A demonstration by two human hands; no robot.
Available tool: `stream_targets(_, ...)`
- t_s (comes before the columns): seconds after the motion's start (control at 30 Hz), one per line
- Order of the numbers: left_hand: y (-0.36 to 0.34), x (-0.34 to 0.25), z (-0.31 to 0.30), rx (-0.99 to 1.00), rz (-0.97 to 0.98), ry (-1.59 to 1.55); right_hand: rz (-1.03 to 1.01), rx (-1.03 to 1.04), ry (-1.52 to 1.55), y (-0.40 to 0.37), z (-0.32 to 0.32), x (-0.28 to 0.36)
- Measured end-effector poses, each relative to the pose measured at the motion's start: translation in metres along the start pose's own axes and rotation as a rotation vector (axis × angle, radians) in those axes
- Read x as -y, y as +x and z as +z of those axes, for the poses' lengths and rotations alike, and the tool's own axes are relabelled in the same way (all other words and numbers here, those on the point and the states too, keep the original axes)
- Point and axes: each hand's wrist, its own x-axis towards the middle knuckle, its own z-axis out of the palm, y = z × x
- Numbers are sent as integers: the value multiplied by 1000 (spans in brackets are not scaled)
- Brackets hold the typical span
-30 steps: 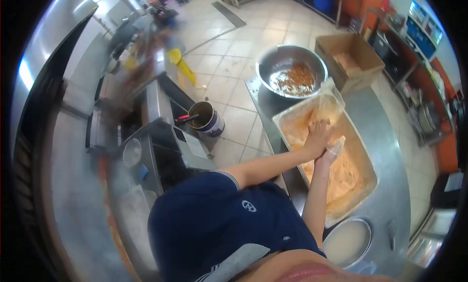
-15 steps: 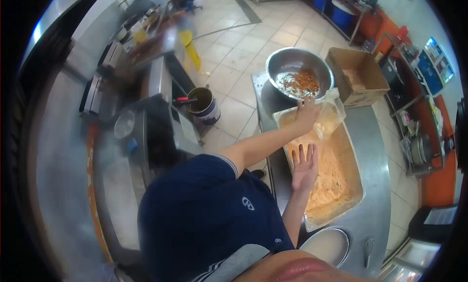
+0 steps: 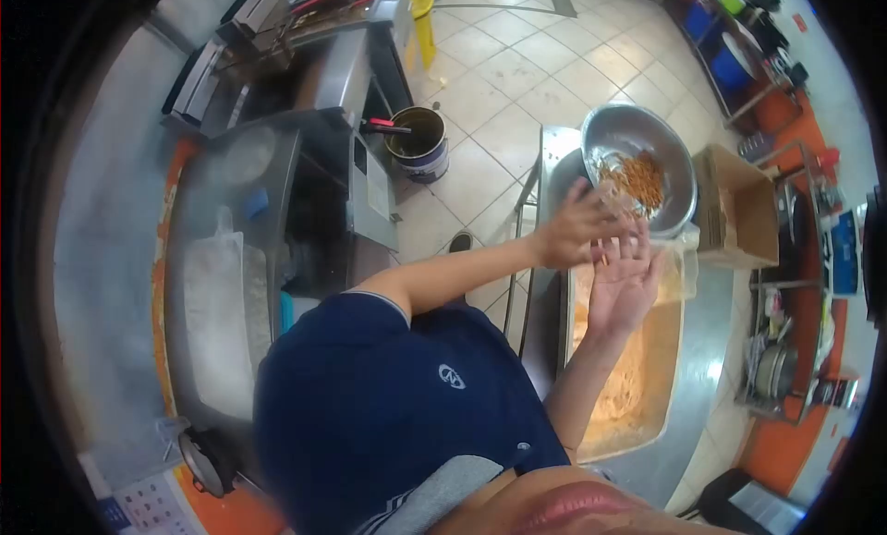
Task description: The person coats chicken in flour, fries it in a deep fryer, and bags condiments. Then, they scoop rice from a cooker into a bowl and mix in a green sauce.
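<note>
My left hand (image 3: 577, 232) reaches in from the left, fingers spread, its fingertips overlapping those of my right hand. My right hand (image 3: 621, 290) is raised, palm facing the camera and fingers stretched out. Whether the fingers touch is hard to tell. Below them lies a long rectangular tray (image 3: 667, 387) holding an orange, paste-like mixture (image 3: 617, 378), partly hidden by my right forearm. Just beyond my fingers stands a steel bowl (image 3: 673, 133) with orange-brown shredded bits (image 3: 642, 176) inside. A clear plastic bag (image 3: 686, 258) lies at the tray's far end, partly behind my right hand.
An open cardboard box (image 3: 739, 212) stands right of the bowl on the steel table (image 3: 707, 322). A bucket (image 3: 418, 147) with a red-handled tool is on the tiled floor. Steel counters (image 3: 314, 212) run along the left; shelves with pots (image 3: 774, 373) stand at the right.
The view has shifted, moving the table and bowl rightward in it. My hands, apart before with the left over the tray's far end, have come together with fingers overlapping.
</note>
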Motion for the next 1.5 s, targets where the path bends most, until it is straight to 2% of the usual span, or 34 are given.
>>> stream_targets(0.07, -13, 47, -3, -6, -587, -253, -222, 103, -274, 28, 47, -18)
stream_targets(0.1, -26, 77, 4, -162, -709, -570, -212, 123, -291, 47, 62, -32)
stream_targets(0.13, -32, 102, -4, -321, -809, -890, -325, 149, -382, 67, 75, -47)
stream_targets(0.17, -36, 123, -9, -337, -809, -892, -443, 168, -469, 87, 88, -65)
stream_targets(0.23, -26, 143, -46, -241, -1336, -1435, -558, 231, -795, 141, 87, -123)
stream_targets(0.27, -20, 155, -63, -253, -1280, -1638, -544, 296, -1218, 164, 70, -152)
stream_targets(0.3, -25, 178, -59, -266, -1288, -1649, -544, 482, -1459, 180, 73, -180)
stream_targets(0.37, -38, 232, -44, -321, -1133, -1876, -564, 579, -1338, 226, 44, -224)
stream_targets(0.43, -36, 255, -97, -368, -1183, -1786, -415, 518, -1543, 267, 44, -243)
stream_targets(0.47, -32, 262, -124, -347, -1209, -1530, -412, 533, -1534, 289, 37, -253)
stream_targets(0.5, -31, 269, -138, -307, -1236, -1283, -217, 406, -1525, 306, 24, -260)
stream_targets(0.53, -30, 283, -141, -365, -1187, -1280, -26, 278, -1499, 322, 14, -267)
stream_targets(0.63, -32, 331, -138, -261, -1095, -1240, 10, 310, -1483, 377, -6, -286)
stream_targets(0.67, -30, 342, -134, -297, -1143, -1223, 17, 317, -1485, 395, -7, -291)
stream_targets(0.73, -35, 364, -122, -274, -1195, -1248, 293, 179, -1390, 421, 15, -294)
stream_targets(0.83, -46, 399, -105, -262, -1240, -1239, 367, 211, -1320, 484, 23, -297)
stream_targets(0.93, -48, 440, -103, -174, -1318, -1210, 360, 129, -1224, 556, 31, -299)
stream_targets(1.1, -10, 545, -101, -329, -1406, -1120, 395, 145, -1216, 691, 37, -300)
stream_targets(1.23, 15, 637, -104, -307, -1516, -971, 498, 190, -1241, 782, 67, -283)
stream_targets(1.3, 21, 683, -127, -635, -1711, -1201, 552, 215, -1300, 827, 97, -292)
stream_targets(1.33, 20, 708, -139, -811, -1724, -1206, 568, 271, -1338, 852, 117, -302)
stream_targets(1.4, 12, 760, -160, -1172, -1717, -1147, 568, 434, -1386, 900, 156, -328)
stream_targets(1.43, 10, 783, -171, -1310, -1622, -1201, 532, 565, -1405, 916, 189, -343)
stream_targets(1.47, 7, 804, -182, -1444, -1516, -1245, 543, 686, -1409, 938, 214, -364)
stream_targets(1.5, -2, 828, -184, -1493, -1510, -1247, 545, 756, -1437, 947, 249, -384)
